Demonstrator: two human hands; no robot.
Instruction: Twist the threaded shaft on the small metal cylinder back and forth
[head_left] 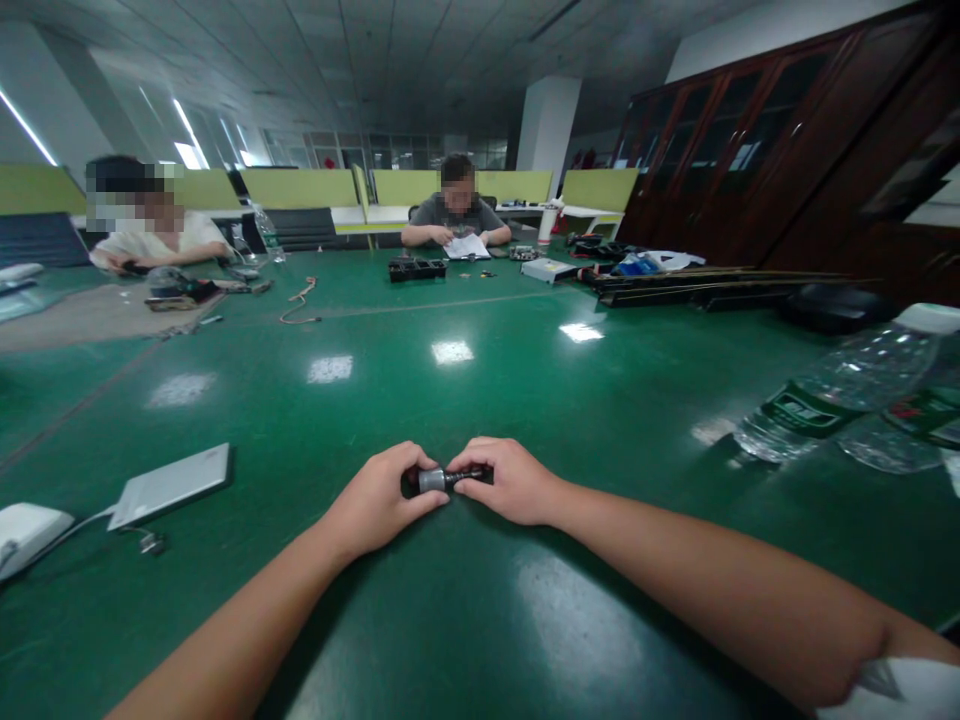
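Observation:
A small grey metal cylinder (432, 481) with a dark, ribbed shaft (454, 478) lies sideways between my hands, low over the green table (450, 400). My left hand (382, 497) is closed around the cylinder, thumb in front and fingers behind. On the other end, the fingers and thumb of my right hand (516, 482) pinch the dark shaft. Exactly what kind of part it is I cannot make out, since my fingers cover some of it.
Clear plastic bottles (817, 405) stand at the right. A grey-white flat device (171, 487) with a cable lies left. Further back are a black tray (417, 269), long dark strips (675, 287) and a cord (301, 300). Two people (456, 215) sit across the table.

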